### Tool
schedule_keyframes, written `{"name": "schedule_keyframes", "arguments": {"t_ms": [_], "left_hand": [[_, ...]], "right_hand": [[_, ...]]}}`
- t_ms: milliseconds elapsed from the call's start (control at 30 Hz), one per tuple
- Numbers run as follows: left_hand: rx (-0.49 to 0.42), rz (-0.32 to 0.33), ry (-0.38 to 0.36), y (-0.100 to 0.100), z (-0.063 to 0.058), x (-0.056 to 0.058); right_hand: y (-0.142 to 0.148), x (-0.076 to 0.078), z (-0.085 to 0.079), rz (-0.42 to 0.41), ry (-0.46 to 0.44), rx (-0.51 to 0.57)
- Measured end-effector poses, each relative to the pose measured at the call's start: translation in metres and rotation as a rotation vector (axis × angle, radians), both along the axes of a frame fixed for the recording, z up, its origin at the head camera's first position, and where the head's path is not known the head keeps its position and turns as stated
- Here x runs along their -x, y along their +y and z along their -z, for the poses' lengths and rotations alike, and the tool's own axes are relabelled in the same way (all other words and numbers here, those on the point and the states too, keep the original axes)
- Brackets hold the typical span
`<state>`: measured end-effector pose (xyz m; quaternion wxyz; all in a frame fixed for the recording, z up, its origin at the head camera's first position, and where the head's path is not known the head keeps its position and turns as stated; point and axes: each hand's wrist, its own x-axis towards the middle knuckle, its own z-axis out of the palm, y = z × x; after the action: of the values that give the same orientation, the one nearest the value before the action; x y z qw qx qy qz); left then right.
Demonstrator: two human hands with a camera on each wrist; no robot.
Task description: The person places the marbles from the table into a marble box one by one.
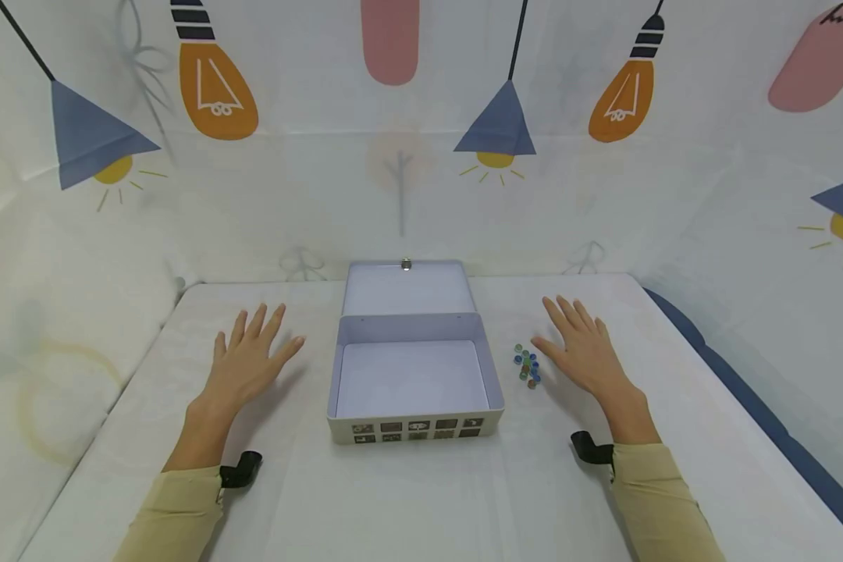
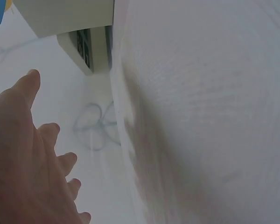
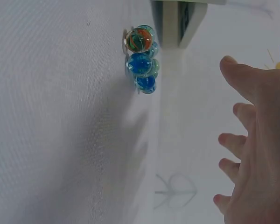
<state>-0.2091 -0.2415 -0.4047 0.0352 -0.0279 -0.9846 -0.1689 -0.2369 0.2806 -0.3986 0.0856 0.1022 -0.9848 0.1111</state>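
A pale metal box [image 1: 414, 428] with its lid [image 1: 407, 289] hinged up stands mid-table, its inside bare. Small square pictures line its front wall. To its right lies a cluster of several glass marbles [image 1: 526, 367], blue, green and orange-brown; the right wrist view shows the blue marble [image 3: 140, 64] close up. My right hand [image 1: 590, 355] hovers just right of the marbles, fingers spread, holding nothing. Left of the box, my left hand [image 1: 242, 375] is held over the table with fingers spread and nothing in it. In the left wrist view, the left hand [image 2: 18, 154] is apart from the box.
A white cloth covers the table [image 1: 407, 499]. Behind and beside it hang white curtains [image 1: 288, 195] printed with lamps and bulbs. Dark blue material [image 1: 745, 406] shows along the right edge. Both wrists carry black camera mounts [image 1: 242, 469].
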Motion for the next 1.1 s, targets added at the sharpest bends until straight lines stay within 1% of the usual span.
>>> {"name": "schedule_keyframes", "arguments": {"t_ms": [433, 700, 933, 1100], "left_hand": [[-0.042, 0.038, -0.005, 0.011, -0.002, -0.002], [-0.106, 0.082, -0.027, 0.019, -0.006, -0.001], [-0.161, 0.119, -0.033, 0.028, -0.009, 0.001], [-0.193, 0.144, -0.055, 0.035, -0.010, 0.000]], "right_hand": [[-0.005, -0.001, -0.001, -0.034, -0.029, -0.005], [-0.007, -0.002, -0.002, -0.062, -0.092, 0.007], [-0.009, -0.003, -0.002, -0.067, -0.131, 0.009], [-0.009, -0.005, -0.003, -0.082, -0.165, 0.016]]}}
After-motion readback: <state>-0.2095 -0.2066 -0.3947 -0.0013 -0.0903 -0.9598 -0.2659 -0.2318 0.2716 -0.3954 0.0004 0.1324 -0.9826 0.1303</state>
